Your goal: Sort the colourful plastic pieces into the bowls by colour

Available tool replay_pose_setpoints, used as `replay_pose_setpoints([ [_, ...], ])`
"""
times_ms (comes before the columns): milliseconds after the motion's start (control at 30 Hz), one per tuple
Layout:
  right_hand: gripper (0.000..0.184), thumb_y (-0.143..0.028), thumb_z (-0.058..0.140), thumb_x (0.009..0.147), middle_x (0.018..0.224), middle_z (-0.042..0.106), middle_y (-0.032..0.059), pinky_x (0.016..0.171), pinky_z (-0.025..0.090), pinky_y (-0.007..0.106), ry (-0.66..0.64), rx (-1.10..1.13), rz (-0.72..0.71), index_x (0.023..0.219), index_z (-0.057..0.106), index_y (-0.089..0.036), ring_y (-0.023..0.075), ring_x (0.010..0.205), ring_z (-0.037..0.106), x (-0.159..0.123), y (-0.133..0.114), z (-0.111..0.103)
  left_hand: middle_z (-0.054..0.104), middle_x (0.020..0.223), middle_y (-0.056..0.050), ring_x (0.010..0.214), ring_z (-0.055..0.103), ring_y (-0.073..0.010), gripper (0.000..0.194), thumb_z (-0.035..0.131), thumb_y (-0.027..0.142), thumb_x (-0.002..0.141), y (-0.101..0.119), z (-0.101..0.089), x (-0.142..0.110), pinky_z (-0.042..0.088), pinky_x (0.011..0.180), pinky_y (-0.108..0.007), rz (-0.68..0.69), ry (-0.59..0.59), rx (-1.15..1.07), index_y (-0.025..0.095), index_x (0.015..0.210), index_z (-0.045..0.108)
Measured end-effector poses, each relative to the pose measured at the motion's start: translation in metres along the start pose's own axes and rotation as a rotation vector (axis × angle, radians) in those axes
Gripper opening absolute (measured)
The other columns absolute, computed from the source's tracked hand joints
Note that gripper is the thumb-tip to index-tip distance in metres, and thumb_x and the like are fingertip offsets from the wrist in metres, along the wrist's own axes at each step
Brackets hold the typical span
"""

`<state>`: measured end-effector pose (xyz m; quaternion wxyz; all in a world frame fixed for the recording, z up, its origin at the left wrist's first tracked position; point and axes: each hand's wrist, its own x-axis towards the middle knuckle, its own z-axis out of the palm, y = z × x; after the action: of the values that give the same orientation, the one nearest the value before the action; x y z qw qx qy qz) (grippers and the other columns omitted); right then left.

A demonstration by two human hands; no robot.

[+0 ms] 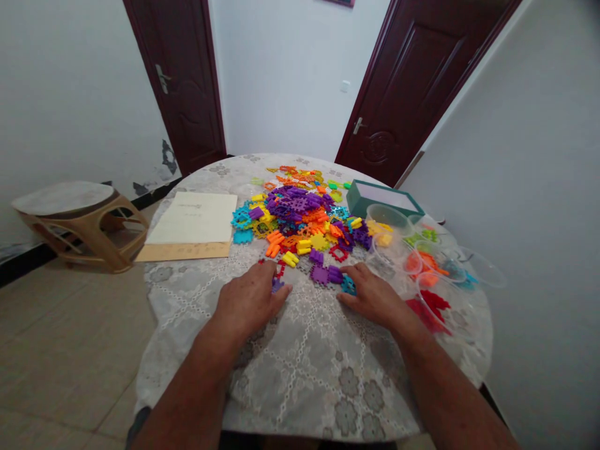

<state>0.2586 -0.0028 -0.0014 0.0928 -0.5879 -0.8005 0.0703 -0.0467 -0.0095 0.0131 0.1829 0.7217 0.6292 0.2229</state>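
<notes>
My left hand [250, 297] rests low on the tablecloth with its fingers curled around a small purple notched building piece [277, 285], partly hidden by the hand. A red frame piece [281, 269] lies just beyond its fingertips. Across a gap, my right hand [370, 295] has thumb and fingers around a blue building piece [348, 285]. Next to those fingers lie a purple square piece [320, 275] and a purple ribbed connector [335, 274]. Behind both hands spreads a mixed pile of plastic building pieces [300, 205] in purple, orange, yellow, blue and red.
Clear plastic tubs [391, 256] stand at the right, several with pieces sorted by colour, including red pieces [434, 303]. A green box [384, 199] sits behind them. Papers [192, 219] lie on the left of the round table [300, 369]. A stool [84, 219] stands further left.
</notes>
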Motion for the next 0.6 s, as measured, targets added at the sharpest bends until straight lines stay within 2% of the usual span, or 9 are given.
replay_pose_setpoints([
  [100, 0.049, -0.025, 0.063, 0.092, 0.128, 0.063, 0.0156, 0.101, 0.049, 0.041, -0.028, 0.031, -0.002, 0.141, 0.059, -0.021, 0.0287, 0.114, 0.066, 0.004, 0.004, 0.003, 0.069, 0.122, -0.018, 0.098, 0.070, -0.0364, 0.040, 0.070, 0.044, 0.081, 0.000, -0.002, -0.006, 0.048, 0.077, -0.040, -0.009, -0.146, 0.170, 0.024, 0.115, 0.067],
  [200, 0.049, -0.023, 0.059, 0.093, 0.128, 0.063, 0.0168, 0.105, 0.047, 0.041, 0.010, 0.040, 0.024, 0.141, 0.059, -0.017, 0.0288, 0.118, 0.063, 0.009, 0.011, 0.005, 0.065, 0.127, -0.018, 0.103, 0.069, -0.0363, 0.041, 0.067, 0.034, 0.082, 0.000, -0.001, -0.003, 0.049, 0.081, -0.041, 0.042, -0.212, 0.186, 0.022, 0.121, 0.064],
  [367, 0.056, -0.024, 0.063, 0.090, 0.133, 0.063, 0.0177, 0.108, 0.045, 0.042, 0.019, 0.092, 0.025, 0.145, 0.057, -0.016, 0.0289, 0.123, 0.062, 0.010, 0.023, 0.005, 0.064, 0.128, -0.016, 0.115, 0.064, -0.0334, 0.041, 0.065, 0.024, 0.084, 0.004, 0.011, 0.005, 0.049, 0.097, -0.043, 0.202, -0.189, 0.083, 0.023, 0.125, 0.063],
  [467, 0.059, -0.026, 0.066, 0.089, 0.134, 0.064, 0.0178, 0.106, 0.046, 0.042, 0.029, 0.112, 0.024, 0.147, 0.056, -0.017, 0.0286, 0.122, 0.062, 0.008, 0.027, 0.006, 0.063, 0.127, -0.015, 0.117, 0.063, -0.0316, 0.040, 0.063, 0.020, 0.086, 0.006, 0.019, 0.008, 0.049, 0.101, -0.044, 0.243, -0.156, 0.027, 0.022, 0.125, 0.064],
  [600, 0.058, -0.031, 0.067, 0.089, 0.127, 0.067, 0.0151, 0.104, 0.049, 0.044, 0.156, 0.147, 0.019, 0.145, 0.058, -0.020, 0.0290, 0.116, 0.064, 0.010, 0.028, 0.008, 0.063, 0.130, -0.014, 0.124, 0.060, -0.0298, 0.043, 0.062, 0.017, 0.087, 0.005, 0.025, 0.011, 0.047, 0.109, -0.044, 0.305, -0.159, -0.019, 0.020, 0.130, 0.062],
])
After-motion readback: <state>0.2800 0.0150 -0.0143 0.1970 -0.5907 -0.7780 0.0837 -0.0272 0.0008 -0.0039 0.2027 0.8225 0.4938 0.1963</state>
